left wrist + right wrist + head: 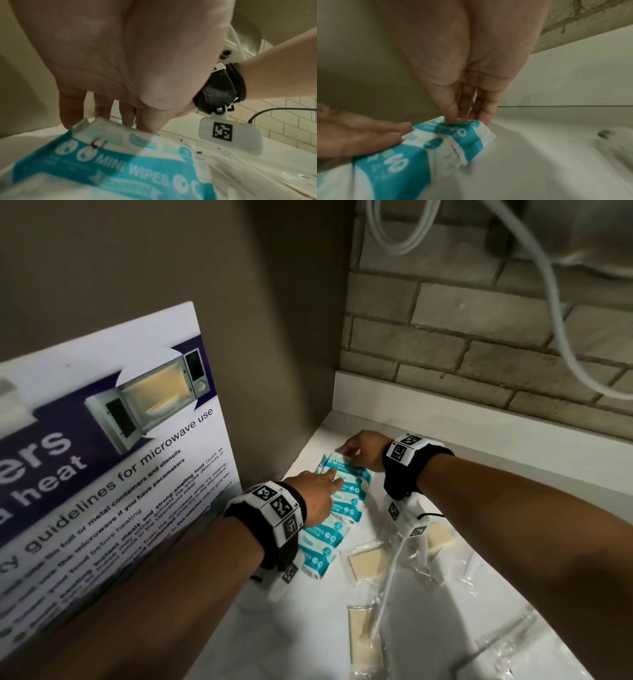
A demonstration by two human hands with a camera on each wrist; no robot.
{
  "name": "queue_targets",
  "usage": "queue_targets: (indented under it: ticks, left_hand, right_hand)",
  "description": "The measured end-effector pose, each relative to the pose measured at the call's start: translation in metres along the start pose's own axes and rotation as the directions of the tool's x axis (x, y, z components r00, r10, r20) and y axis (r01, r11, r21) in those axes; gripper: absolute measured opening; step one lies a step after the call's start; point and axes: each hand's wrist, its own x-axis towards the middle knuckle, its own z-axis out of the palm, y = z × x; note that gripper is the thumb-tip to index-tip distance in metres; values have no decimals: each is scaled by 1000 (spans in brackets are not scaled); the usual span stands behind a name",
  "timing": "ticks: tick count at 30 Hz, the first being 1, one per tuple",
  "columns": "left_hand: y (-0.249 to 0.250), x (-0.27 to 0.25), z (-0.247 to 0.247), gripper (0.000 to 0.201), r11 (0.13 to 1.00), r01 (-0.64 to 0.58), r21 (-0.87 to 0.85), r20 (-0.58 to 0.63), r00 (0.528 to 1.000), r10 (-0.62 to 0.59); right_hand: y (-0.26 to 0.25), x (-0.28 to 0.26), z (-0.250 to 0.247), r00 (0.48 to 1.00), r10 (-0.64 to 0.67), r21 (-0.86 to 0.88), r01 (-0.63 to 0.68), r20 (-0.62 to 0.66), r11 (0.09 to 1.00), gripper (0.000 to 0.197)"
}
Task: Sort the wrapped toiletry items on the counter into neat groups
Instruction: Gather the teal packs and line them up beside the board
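Several teal and white mini wipes packs point(346, 508) lie in an overlapping row along the left wall on the white counter point(479, 460). My left hand point(318, 494) rests on the row with straight fingers, which press on a pack point(120, 169) in the left wrist view. My right hand point(352, 451) is at the far end of the row. There its thumb point(452, 116) and fingers pinch the end of the farthest pack point(462, 134). The left hand's fingers point(376, 132) lie flat on the pack beside it.
Clear-wrapped beige squares point(366, 565) point(440, 537), a long clear-wrapped item point(364, 642) and crinkled clear wrappers point(507, 642) lie on the near right of the counter. A microwave guidelines sign point(102, 457) leans on the left. The brick wall point(479, 344) backs the counter.
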Motion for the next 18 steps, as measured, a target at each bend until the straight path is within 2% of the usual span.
queue_targets:
  ticks: [5, 7, 10, 12, 15, 18]
  left_hand:
    - [2, -8, -3, 53, 999, -8, -48, -44, 999, 6]
    - [1, -15, -2, 56, 992, -22, -125, -93, 996, 11]
    - [-4, -26, 4, 62, 974, -55, -218, -205, 979, 9]
    - [-6, -35, 11, 59, 971, -40, -235, -245, 969, -20]
    - [-11, -46, 18, 47, 962, -13, -274, -282, 957, -67]
    - [-12, -59, 23, 40, 953, -14, -301, -250, 966, -65]
  right_hand:
    - [-3, -7, 1, 1000, 10, -90, -7, 27, 996, 46]
    - [-5, -14, 3, 998, -51, -149, 45, -40, 988, 49]
    - [-13, -32, 8, 978, -194, -225, 172, -77, 959, 40]
    - [-20, -47, 14, 963, -263, -225, 246, -49, 943, 33]
    - [-30, -69, 22, 955, -297, -201, 294, 16, 934, 30]
    - [-35, -79, 31, 954, -291, -224, 298, 67, 928, 30]
